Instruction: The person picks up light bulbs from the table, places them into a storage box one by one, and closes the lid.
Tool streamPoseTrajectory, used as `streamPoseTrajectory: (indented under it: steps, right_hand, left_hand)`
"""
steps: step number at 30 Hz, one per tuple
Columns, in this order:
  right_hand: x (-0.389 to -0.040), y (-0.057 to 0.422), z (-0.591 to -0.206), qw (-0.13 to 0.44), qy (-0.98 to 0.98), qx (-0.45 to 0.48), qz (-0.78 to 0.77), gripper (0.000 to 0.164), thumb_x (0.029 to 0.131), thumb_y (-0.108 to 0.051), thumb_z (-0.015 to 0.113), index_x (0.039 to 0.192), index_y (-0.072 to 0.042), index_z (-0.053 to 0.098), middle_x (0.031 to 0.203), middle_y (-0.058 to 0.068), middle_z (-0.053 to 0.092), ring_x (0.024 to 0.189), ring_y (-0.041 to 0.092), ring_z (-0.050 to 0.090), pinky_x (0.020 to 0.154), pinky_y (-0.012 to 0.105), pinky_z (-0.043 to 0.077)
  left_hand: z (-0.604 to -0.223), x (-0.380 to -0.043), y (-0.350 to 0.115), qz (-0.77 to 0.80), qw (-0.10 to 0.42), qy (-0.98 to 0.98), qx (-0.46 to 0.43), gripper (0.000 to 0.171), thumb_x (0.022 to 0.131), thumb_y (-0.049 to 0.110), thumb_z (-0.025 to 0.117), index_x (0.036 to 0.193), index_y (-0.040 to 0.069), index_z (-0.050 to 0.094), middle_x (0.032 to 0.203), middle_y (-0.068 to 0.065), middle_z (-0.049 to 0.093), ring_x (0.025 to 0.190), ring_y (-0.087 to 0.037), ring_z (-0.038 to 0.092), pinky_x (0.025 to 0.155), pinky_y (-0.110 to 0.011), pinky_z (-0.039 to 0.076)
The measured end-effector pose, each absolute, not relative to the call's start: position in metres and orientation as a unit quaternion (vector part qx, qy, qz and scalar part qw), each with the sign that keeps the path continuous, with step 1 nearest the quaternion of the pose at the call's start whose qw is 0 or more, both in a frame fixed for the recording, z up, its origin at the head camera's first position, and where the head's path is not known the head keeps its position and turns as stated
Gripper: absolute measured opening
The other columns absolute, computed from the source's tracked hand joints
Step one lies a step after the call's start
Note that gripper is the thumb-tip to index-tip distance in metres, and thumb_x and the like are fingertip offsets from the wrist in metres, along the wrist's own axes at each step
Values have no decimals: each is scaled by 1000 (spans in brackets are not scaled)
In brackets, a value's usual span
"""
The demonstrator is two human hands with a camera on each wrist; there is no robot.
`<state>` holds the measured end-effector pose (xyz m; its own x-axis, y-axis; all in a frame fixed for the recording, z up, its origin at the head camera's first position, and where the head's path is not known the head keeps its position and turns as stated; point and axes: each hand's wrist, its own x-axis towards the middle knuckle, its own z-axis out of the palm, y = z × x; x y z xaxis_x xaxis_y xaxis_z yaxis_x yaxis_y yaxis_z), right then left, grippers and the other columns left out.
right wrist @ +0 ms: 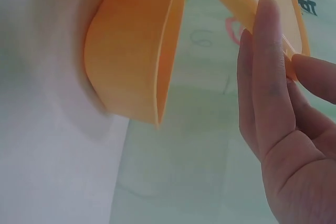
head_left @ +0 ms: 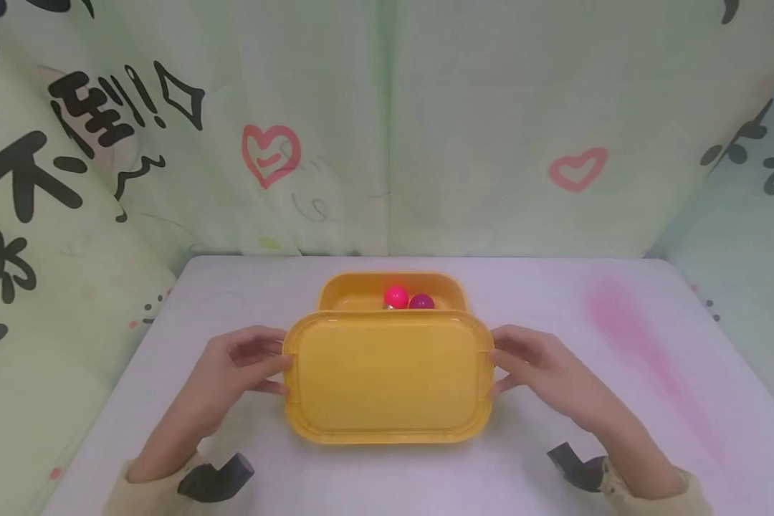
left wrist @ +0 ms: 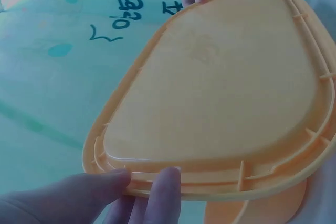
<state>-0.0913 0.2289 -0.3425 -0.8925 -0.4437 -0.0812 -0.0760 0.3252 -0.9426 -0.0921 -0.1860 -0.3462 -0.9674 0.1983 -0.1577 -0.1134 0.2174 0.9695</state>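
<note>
A yellow lid (head_left: 388, 380) is held up between both hands, in front of and above a yellow box (head_left: 355, 292). My left hand (head_left: 245, 362) pinches its left edge, thumb and fingers on the rim in the left wrist view. At the opposite edge, my right hand (head_left: 534, 369) grips the rim between thumb and fingers. The lid's ribbed underside shows in the left wrist view. Inside the box lie a bright pink ball (head_left: 396, 297) and a purple ball (head_left: 422, 302); the lid hides the box's near part. In the right wrist view the box (right wrist: 131, 45) stands on the table below the lid.
The white table (head_left: 232, 287) bears a pink stain (head_left: 638, 344) on the right. Pale green curtains (head_left: 464, 107) with black writing and red hearts enclose the back and sides. Dark straps (head_left: 216, 480) hang at both wrists.
</note>
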Motion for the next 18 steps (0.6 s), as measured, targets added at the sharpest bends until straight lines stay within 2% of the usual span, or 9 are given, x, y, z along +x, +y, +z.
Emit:
streamPoseTrajectory:
  steps: [8, 18]
  right_hand:
    - [-97, 232, -334, 134, 799, -180, -558, 28, 101, -18, 57, 126, -6, 61, 121, 13, 65, 100, 20, 68, 79, 37, 61]
    - [-98, 236, -327, 87, 778, -246, -571, 26, 103, -4, 49, 126, -3, 61, 117, 8, 67, 103, 19, 68, 81, 41, 60]
  left_hand:
    - [-333, -95, -184, 620, 104, 777, 30, 44, 87, 21, 77, 123, 0, 63, 114, -13, 70, 95, -20, 72, 76, -41, 62]
    - [-319, -97, -187, 603, 90, 791, 55, 39, 91, 28, 73, 122, 6, 66, 117, -9, 69, 98, -22, 71, 80, -38, 61]
